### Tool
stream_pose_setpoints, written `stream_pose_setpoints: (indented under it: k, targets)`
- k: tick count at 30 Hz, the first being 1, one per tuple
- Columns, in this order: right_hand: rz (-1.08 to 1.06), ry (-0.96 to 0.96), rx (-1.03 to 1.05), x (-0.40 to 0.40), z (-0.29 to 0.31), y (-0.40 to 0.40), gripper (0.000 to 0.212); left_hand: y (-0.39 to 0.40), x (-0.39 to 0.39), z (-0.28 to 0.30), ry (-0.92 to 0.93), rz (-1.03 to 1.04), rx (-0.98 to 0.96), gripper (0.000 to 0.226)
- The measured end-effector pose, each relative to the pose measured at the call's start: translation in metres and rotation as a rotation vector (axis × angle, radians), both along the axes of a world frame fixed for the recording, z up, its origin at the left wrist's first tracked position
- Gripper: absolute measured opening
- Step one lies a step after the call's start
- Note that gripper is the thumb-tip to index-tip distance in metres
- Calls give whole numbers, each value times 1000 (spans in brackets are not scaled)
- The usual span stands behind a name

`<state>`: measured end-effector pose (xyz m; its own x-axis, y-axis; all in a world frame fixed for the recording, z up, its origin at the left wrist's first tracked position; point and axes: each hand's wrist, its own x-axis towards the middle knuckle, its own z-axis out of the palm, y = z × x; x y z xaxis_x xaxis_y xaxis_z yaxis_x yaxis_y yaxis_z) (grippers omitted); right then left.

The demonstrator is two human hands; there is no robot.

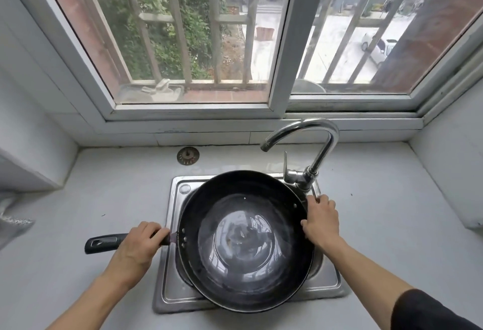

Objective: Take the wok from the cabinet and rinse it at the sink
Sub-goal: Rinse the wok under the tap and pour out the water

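— Left hand (138, 242) first: what was it doing?

— Its fingers were curled round the long black handle (104, 243) of the wok (244, 240), gripping it close to where the handle joins the pan. The handle's free end stuck out to the left over the countertop (78, 199).

— And the right hand (320, 218)?

— It held the opposite rim of the wok, fingers hooked over the edge on the side nearest the tap's base. A dark sleeve (431, 311) covered that upper arm.

— Where was the wok itself?

— Over the steel sink (170, 272), mouth up, covering nearly the whole basin. I could not tell whether it rested on the sink or was held just above it. Its dark inside looked glossy, with reflections near the bottom.

— The faucet?

— A curved chrome faucet (311, 144) stood at the sink's back right corner, its spout pointing left, above the wok's far edge. I saw no stream coming from it.

— Anything else?

— A round metal drain strainer (188, 155) lay on the countertop behind the sink, and a barred window (235, 42) rose behind the counter.
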<state>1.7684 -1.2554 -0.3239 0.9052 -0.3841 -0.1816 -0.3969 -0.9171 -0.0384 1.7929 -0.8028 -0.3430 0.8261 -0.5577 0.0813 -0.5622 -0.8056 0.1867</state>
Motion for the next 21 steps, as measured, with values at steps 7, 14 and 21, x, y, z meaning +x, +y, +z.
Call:
stream_pose_setpoints:
  k: [7,14,21]
  targets:
    - [9,8,2,2,-4,3,55,-1,2,0,5,17,2,43]
    - [68,-1,-23,4,3,4,56,-8,2,0,49,89,25,42]
    - [115,-55,19,3,15,7,51,-14,-1,-7,136,174,32,39]
